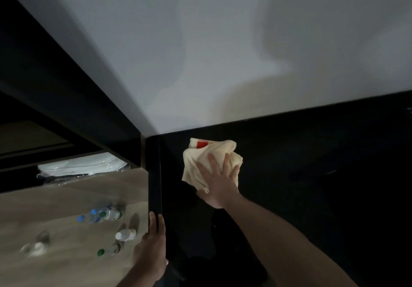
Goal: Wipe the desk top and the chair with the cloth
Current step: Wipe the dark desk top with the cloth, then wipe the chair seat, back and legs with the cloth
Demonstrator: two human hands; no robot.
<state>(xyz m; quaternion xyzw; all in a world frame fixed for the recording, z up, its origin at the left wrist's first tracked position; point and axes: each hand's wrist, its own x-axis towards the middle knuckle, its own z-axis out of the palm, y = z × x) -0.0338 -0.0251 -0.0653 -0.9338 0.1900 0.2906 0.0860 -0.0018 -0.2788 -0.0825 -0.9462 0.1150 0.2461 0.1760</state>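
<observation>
A cream cloth (207, 157) with a red patch lies bunched on the black desk top (301, 164), close to its far left corner. My right hand (219, 183) presses flat on the cloth with fingers spread. My left hand (153, 248) grips the desk's left edge, with the fingers on the outer side and the thumb on top. The chair is not in view.
A white wall (200, 52) runs behind the desk. A black shelf unit (55, 90) stands to the left, with a plastic-wrapped white bundle (82, 166) under it. Several water bottles (102, 214) and a glass (35, 245) lie on the wooden surface (55, 264) below left.
</observation>
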